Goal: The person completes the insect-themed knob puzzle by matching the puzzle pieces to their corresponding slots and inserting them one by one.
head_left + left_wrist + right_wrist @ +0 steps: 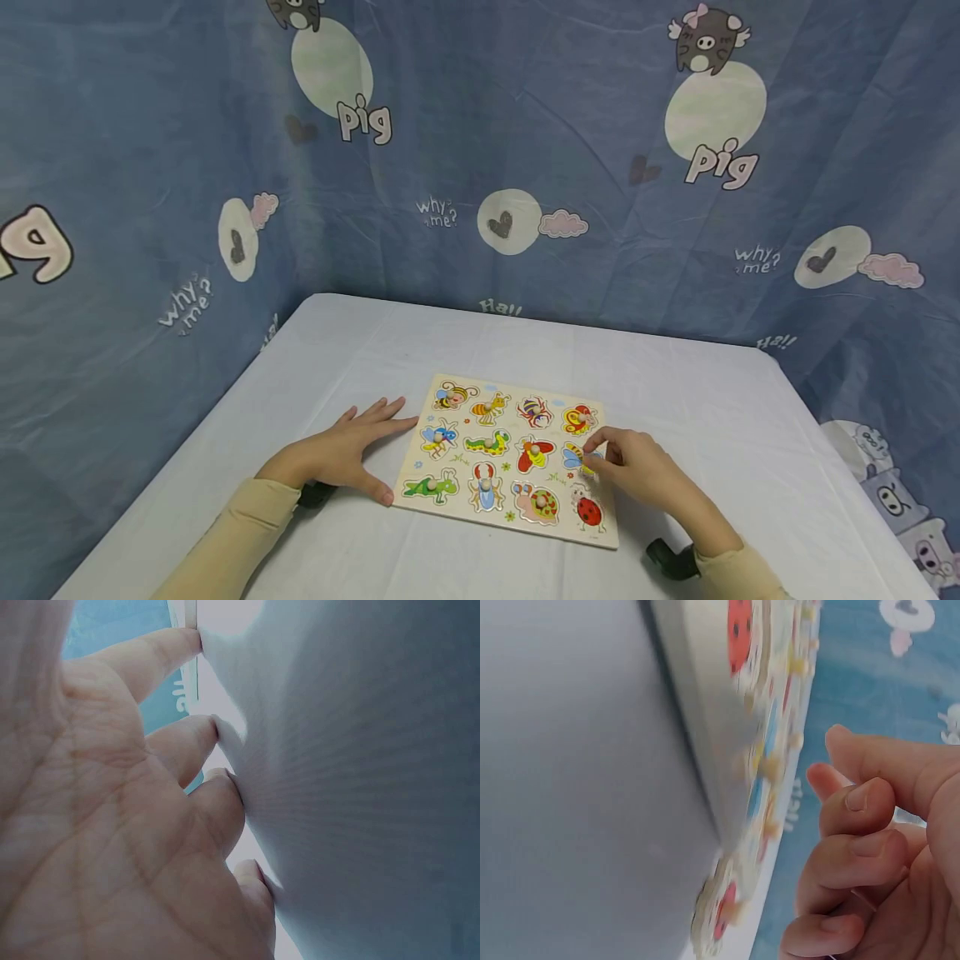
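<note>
A wooden knobbed puzzle board (517, 532) with rows of insect pieces lies on the white table. My left hand (341, 450) rests with fingers spread beside it, thumb and index fingertips right at the board's left edge. In the left wrist view, the left hand's fingertips (204, 727) press on the cloth. Over the right side of the board, my right hand (641, 467) overlaps a blue-and-yellow winged insect piece (573, 456). Seen from the right wrist, the right hand (877, 847) has loosely bent fingers, holds nothing and is apart from the knobs.
Below the winged insect is a red ladybird (588, 510) showing no knob; above it, a red-and-yellow butterfly piece (580, 419). White cloth covers the table (360, 350). A blue patterned curtain (600, 267) hangs behind it. Black wrist devices (670, 558) sit under both wrists.
</note>
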Demonstrator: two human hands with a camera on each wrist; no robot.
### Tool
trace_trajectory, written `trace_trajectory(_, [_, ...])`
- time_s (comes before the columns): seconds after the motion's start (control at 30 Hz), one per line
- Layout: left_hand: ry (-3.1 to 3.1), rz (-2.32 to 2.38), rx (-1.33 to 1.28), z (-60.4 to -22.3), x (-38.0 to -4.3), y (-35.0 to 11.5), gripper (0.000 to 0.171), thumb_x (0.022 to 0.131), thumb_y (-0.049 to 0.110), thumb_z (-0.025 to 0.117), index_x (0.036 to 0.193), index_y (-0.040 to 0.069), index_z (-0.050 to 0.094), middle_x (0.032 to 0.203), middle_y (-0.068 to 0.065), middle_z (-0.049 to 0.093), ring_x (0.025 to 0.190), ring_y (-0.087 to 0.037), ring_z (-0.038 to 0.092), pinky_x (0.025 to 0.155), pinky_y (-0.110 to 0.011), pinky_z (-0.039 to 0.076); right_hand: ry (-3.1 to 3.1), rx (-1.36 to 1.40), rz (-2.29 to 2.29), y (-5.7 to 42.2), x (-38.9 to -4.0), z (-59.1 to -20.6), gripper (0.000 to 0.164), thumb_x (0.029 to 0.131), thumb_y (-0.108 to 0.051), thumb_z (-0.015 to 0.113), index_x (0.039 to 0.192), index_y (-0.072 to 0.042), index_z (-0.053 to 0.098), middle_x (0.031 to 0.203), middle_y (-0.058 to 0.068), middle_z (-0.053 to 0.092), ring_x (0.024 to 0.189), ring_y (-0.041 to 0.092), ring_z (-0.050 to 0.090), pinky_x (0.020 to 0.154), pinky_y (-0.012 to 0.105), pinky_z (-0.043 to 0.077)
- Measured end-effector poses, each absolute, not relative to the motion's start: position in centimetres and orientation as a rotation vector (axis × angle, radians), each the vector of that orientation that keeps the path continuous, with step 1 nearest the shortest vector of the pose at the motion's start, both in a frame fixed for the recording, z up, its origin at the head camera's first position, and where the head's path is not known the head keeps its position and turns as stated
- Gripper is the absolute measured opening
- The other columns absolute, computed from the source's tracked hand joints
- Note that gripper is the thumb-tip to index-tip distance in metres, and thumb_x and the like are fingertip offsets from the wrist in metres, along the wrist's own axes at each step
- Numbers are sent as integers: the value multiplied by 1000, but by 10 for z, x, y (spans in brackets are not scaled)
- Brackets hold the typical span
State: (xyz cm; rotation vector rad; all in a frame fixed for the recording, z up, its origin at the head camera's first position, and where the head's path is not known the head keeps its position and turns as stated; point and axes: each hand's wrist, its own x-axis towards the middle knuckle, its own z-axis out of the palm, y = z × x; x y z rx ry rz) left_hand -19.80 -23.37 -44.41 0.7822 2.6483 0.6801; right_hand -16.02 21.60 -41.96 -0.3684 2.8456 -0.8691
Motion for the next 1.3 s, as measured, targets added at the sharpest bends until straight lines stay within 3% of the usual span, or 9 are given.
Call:
trace_trajectory(0.17, [2645, 683, 782, -444, -198, -234, 117, 58, 68, 86, 157, 28, 37, 170, -8, 13, 157, -40, 4, 118, -72, 1, 2878, -237, -844, 227, -167, -421, 14, 92, -27, 73, 103, -19, 71, 59, -5, 46, 54, 9, 42, 49, 21, 32])
trace_trajectory(0.3, [2646, 679, 783, -444, -198, -234, 118, 57, 69, 86, 157, 29, 37, 170, -8, 13, 157, -39, 4, 118, -72, 1, 2879, -189, -852, 235, -169, -422, 14, 93, -22, 71, 105, -16, 71, 60, -3, 52, 56, 11, 46, 49, 23, 35])
trace_trajectory(0.9, [2647, 674, 765, -442, -198, -233, 117, 58, 68, 86, 156, 29, 37, 170, -8, 13, 157, -39, 4, 119, -72, 1, 2918, -173, -829, 252, -169, -430, 16, 89, -14, 71, 104, -12, 73, 60, -3, 50, 56, 11, 45, 48, 23, 34])
trace_trajectory(1.3, [2647, 681, 762, -445, -199, -233, 117, 57, 68, 87, 156, 29, 37, 170, -7, 13, 157, -38, 4, 119, -72, 0, 2934, -145, -788, 257, -169, -430, 11, 92, -15, 69, 102, -13, 72, 61, -3, 49, 56, 13, 45, 48, 23, 33])
